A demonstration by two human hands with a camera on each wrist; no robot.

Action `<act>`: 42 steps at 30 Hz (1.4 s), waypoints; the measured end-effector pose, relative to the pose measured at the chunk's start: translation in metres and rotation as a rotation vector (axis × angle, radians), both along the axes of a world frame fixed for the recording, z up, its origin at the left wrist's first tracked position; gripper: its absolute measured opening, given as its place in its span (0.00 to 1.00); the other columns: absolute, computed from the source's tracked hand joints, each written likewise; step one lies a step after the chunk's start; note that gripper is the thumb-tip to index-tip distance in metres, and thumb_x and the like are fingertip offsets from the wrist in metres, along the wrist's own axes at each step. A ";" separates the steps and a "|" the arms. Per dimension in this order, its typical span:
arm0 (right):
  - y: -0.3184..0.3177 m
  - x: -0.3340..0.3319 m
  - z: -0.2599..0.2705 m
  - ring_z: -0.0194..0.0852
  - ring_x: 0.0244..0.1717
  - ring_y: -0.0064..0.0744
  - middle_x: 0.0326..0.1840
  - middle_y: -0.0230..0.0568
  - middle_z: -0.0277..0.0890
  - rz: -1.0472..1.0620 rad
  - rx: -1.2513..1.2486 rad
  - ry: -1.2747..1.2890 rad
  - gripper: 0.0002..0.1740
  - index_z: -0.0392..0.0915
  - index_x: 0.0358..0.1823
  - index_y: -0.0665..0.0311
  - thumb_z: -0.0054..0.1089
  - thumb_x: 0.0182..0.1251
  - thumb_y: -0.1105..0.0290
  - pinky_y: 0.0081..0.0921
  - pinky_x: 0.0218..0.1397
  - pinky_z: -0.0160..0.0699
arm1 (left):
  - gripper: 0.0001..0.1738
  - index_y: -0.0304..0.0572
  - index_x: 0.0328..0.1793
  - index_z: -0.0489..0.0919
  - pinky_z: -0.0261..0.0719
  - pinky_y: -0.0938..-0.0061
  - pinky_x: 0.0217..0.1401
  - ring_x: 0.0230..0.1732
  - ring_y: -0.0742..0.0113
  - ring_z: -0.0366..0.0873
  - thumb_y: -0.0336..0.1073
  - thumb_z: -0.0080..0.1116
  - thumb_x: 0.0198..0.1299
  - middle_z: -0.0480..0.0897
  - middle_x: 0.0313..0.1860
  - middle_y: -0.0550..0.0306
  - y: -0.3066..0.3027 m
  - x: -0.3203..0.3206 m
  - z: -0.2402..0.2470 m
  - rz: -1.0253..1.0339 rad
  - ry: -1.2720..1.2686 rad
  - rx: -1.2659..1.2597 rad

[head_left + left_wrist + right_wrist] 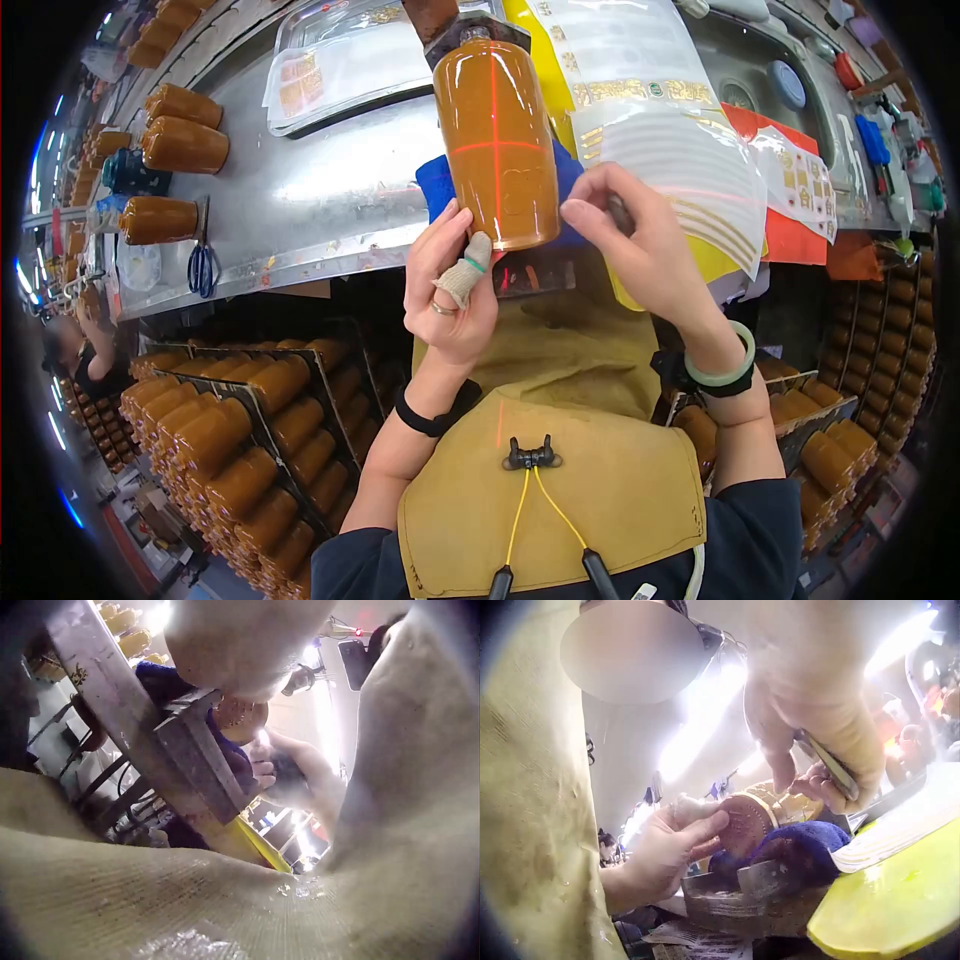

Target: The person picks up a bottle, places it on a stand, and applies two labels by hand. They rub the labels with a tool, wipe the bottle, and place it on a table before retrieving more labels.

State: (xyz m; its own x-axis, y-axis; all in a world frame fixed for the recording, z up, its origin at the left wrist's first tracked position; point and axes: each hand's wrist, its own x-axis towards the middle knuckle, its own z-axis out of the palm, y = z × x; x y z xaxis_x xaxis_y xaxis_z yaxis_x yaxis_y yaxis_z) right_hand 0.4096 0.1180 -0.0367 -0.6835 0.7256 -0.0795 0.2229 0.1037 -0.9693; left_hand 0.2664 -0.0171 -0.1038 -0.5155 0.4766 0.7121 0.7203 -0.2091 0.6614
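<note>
A glossy brown bottle [500, 150] lies on its side over a blue cloth [568, 190], with red laser lines crossing on it. Its flat base [744, 825] faces the person. My left hand [450, 290] grips the bottle at this base end, thumb against the base. One left finger wears a knitted finger cover [465, 278] with a green band. Beside the bottle's right side my right hand [645, 240] is bent, fingertips close to the glaze. A slim metal tool [831, 766] is held in the right palm; its tip is hidden.
Sheets of gold decals [660, 150] lie on yellow boards at right. A metal tray [345, 110] and blue-handled scissors [203, 270] are on the steel bench at left. Brown bottles [185, 145] stand there too. Racks of brown bottles [215, 430] fill both sides below the bench.
</note>
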 end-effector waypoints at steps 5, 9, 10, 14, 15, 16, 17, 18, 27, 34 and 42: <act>-0.010 -0.009 0.007 0.60 0.32 0.09 0.33 0.22 0.69 0.072 -0.184 -0.012 0.10 0.74 0.41 0.62 0.70 0.72 0.71 0.14 0.35 0.59 | 0.21 0.24 0.61 0.80 0.88 0.57 0.64 0.62 0.40 0.84 0.14 0.67 0.61 0.84 0.57 0.38 -0.004 0.000 -0.003 -0.026 -0.036 -0.025; -0.007 -0.007 -0.005 0.69 0.37 0.14 0.36 0.28 0.75 0.068 -0.212 0.033 0.11 0.75 0.42 0.64 0.71 0.70 0.69 0.19 0.41 0.70 | 0.22 0.23 0.63 0.79 0.87 0.58 0.66 0.64 0.41 0.83 0.14 0.66 0.61 0.83 0.59 0.37 -0.004 -0.001 -0.007 -0.048 -0.041 -0.006; -0.008 -0.006 -0.003 0.77 0.39 0.19 0.36 0.35 0.81 0.067 -0.192 -0.021 0.13 0.77 0.43 0.66 0.71 0.69 0.66 0.24 0.45 0.78 | 0.22 0.23 0.63 0.79 0.87 0.58 0.66 0.64 0.41 0.83 0.14 0.66 0.61 0.83 0.59 0.37 -0.003 0.000 -0.008 -0.052 -0.043 -0.006; -0.004 -0.007 -0.003 0.78 0.40 0.19 0.38 0.34 0.82 0.084 -0.344 0.107 0.11 0.78 0.42 0.66 0.70 0.70 0.66 0.22 0.46 0.78 | 0.23 0.23 0.63 0.79 0.87 0.58 0.66 0.65 0.41 0.82 0.14 0.66 0.61 0.83 0.60 0.37 -0.004 0.000 -0.007 -0.051 -0.063 0.002; -0.005 -0.008 0.000 0.78 0.40 0.19 0.38 0.33 0.82 0.083 -0.293 0.038 0.10 0.78 0.42 0.66 0.69 0.71 0.67 0.22 0.47 0.78 | 0.23 0.24 0.63 0.79 0.86 0.57 0.66 0.65 0.41 0.82 0.14 0.66 0.62 0.82 0.61 0.37 -0.004 -0.001 -0.006 -0.052 -0.023 -0.006; -0.006 -0.008 0.001 0.78 0.40 0.19 0.38 0.33 0.82 0.081 -0.243 -0.031 0.09 0.79 0.42 0.65 0.68 0.72 0.68 0.22 0.47 0.79 | 0.23 0.24 0.63 0.79 0.86 0.57 0.66 0.65 0.41 0.82 0.14 0.66 0.62 0.82 0.61 0.37 -0.006 -0.001 -0.004 -0.053 -0.023 -0.005; -0.005 -0.007 0.000 0.78 0.40 0.19 0.38 0.33 0.82 0.081 -0.241 -0.031 0.09 0.79 0.42 0.65 0.68 0.72 0.68 0.22 0.47 0.79 | 0.23 0.24 0.65 0.78 0.85 0.56 0.67 0.66 0.41 0.81 0.16 0.67 0.62 0.82 0.63 0.37 -0.009 -0.002 -0.001 -0.011 0.082 -0.079; -0.004 -0.006 -0.002 0.78 0.41 0.19 0.39 0.33 0.82 0.085 -0.271 0.008 0.09 0.79 0.43 0.66 0.67 0.73 0.67 0.22 0.48 0.78 | 0.24 0.23 0.66 0.77 0.84 0.55 0.68 0.67 0.40 0.81 0.17 0.67 0.63 0.81 0.65 0.38 -0.011 -0.003 0.002 0.032 0.188 -0.154; -0.006 -0.004 -0.006 0.64 0.35 0.13 0.35 0.25 0.74 0.021 -0.266 0.085 0.13 0.78 0.45 0.62 0.55 0.84 0.59 0.15 0.40 0.64 | 0.24 0.23 0.63 0.79 0.85 0.54 0.67 0.67 0.37 0.80 0.44 0.51 0.81 0.83 0.63 0.41 0.014 -0.010 0.018 -0.060 0.373 -0.131; 0.008 0.017 -0.004 0.72 0.40 0.21 0.36 0.31 0.77 -0.030 -0.313 0.042 0.15 0.79 0.47 0.67 0.53 0.83 0.61 0.22 0.49 0.74 | 0.09 0.36 0.56 0.84 0.85 0.55 0.68 0.67 0.38 0.80 0.27 0.58 0.75 0.85 0.62 0.41 0.006 -0.007 0.019 -0.123 0.011 -0.044; 0.070 0.002 -0.003 0.79 0.41 0.25 0.39 0.36 0.84 0.068 0.251 -0.125 0.12 0.84 0.49 0.67 0.63 0.77 0.65 0.25 0.47 0.77 | 0.20 0.51 0.56 0.92 0.66 0.47 0.79 0.76 0.34 0.69 0.34 0.76 0.55 0.74 0.76 0.36 0.015 -0.007 0.035 0.003 0.554 -0.301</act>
State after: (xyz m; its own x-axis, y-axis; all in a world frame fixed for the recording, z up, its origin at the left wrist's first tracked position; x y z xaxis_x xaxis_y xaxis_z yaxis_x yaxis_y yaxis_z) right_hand 0.4113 0.1881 -0.0398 -0.7274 0.6861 0.0103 0.3233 0.3560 -0.8768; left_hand 0.2595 -0.0016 -0.0692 -0.1100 0.6969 0.7086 0.9732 -0.0694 0.2194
